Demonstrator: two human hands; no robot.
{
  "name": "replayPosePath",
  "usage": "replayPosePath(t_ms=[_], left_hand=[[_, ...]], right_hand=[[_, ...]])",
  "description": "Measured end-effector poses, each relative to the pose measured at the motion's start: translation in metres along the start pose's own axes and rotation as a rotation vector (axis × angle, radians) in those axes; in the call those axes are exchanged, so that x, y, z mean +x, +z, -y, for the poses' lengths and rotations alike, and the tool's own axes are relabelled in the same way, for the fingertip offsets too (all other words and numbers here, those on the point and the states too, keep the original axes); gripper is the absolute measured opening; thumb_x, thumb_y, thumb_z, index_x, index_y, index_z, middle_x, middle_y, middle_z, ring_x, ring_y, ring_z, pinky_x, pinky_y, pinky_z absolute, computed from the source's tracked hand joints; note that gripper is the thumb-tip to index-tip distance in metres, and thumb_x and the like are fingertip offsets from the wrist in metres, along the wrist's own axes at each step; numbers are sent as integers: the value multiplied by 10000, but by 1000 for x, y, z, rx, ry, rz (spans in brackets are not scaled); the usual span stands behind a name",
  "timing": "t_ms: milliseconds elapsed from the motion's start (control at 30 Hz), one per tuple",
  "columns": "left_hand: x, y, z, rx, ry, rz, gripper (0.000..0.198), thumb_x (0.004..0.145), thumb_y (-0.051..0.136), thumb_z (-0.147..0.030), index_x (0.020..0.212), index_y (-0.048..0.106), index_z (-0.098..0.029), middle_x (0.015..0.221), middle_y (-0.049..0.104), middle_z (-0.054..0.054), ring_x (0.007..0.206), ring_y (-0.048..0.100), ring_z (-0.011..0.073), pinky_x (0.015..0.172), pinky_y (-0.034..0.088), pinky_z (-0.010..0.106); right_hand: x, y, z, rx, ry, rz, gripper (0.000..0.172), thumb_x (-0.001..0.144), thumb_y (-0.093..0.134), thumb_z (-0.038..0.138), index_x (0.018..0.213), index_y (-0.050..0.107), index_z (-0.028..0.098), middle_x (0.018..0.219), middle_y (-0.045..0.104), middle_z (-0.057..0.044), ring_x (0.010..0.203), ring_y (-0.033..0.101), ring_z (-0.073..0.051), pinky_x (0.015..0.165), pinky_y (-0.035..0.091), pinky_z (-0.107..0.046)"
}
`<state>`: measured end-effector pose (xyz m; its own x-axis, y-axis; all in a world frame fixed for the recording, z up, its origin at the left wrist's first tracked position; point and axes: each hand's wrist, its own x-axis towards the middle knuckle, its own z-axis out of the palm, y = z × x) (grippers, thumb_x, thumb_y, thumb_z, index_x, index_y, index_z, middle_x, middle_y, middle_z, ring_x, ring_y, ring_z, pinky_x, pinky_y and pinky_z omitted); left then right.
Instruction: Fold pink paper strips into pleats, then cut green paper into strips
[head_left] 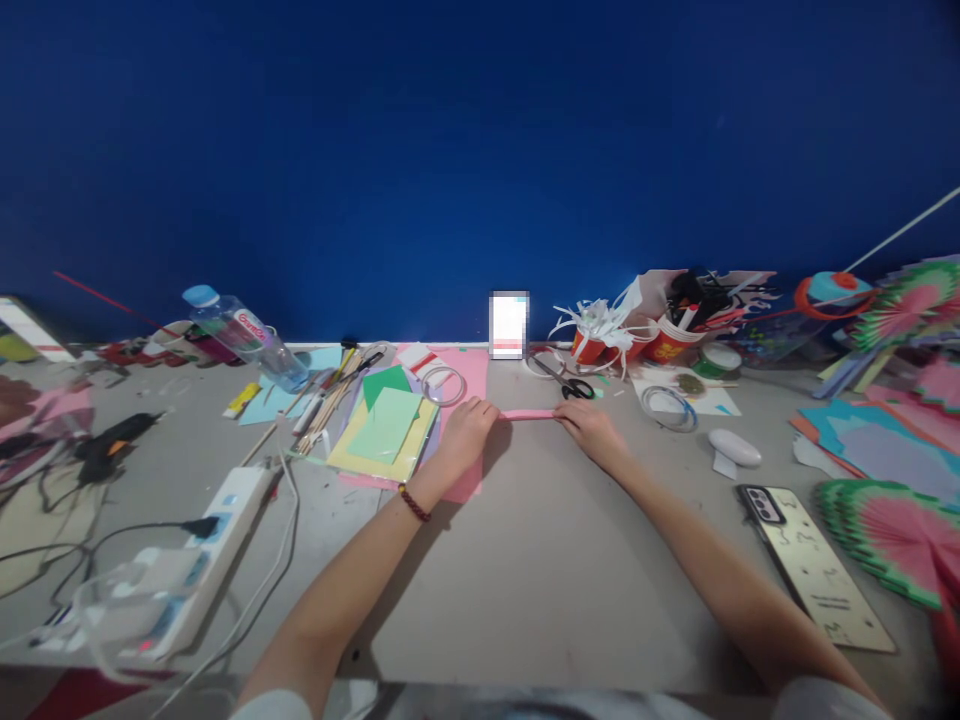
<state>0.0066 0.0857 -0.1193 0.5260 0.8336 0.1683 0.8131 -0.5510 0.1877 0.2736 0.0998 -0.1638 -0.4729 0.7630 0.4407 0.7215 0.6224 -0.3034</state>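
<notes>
A narrow pink paper strip is stretched level between my two hands, low over the grey table. My left hand has its fingers closed on the strip's left end, and a dark beaded bracelet circles that wrist. At the opposite end, my right hand pinches the strip between its fingers. Black-handled scissors lie just beyond the right hand. Close to the left hand are sheets of light green paper and yellow paper on a larger pink sheet. The strip's very ends are hidden by my fingers.
At left stand a tilted plastic bottle and a white power strip with cables. An upright lit screen leans at the back. Red cups hold tools. A phone and green-pink paper fans lie right.
</notes>
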Motion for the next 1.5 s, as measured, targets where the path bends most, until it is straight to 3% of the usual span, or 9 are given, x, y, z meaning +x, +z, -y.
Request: replayPosePath(t_ms=[333,600,867,1200,1333,1500], left_hand=[[-1,-4,-7,66,-2,54,168,864,491,-51,944,621,-121,955,643,117,936,566,245,826,457,355],[-4,-2,-9,123,-33,64,254,882,457,-59,1072,614,-122,1046,606,133,958,554,248,793,472,368],[-6,0,-14,166,-40,75,292,833,436,18,1003,628,-123,1032,585,150,914,549,263,715,459,377],[-18,13,-18,173,-5,94,310,772,576,-8,1070,598,-89,1066,585,163,963,556,272,767,487,375],[-26,17,-31,188,-36,76,445,797,525,-47,1241,502,-14,1198,538,218,1097,519,300,870,471,395],[-30,21,-52,174,-136,-11,574,902,441,-285,1396,360,-3,1308,482,268,1247,441,371,956,429,471]], right_hand=[[0,-3,11,-98,-4,15,177,907,480,136,900,651,183,950,686,-99,916,622,-227,827,512,-349],[0,-5,20,-207,0,30,215,932,441,124,909,653,148,979,661,-114,954,589,-223,874,475,-327],[-5,-2,30,-350,71,97,237,932,433,102,889,661,152,924,649,-109,868,571,-215,756,427,-290],[-2,-10,43,-459,64,178,219,879,476,56,888,675,149,897,666,-103,878,549,-229,804,379,-307],[-2,-10,58,-491,90,181,238,855,485,52,1004,666,96,903,667,-136,880,557,-261,806,387,-340],[-2,-7,83,-562,161,218,402,891,485,197,1277,561,111,1022,669,-174,933,580,-288,825,399,-378]])
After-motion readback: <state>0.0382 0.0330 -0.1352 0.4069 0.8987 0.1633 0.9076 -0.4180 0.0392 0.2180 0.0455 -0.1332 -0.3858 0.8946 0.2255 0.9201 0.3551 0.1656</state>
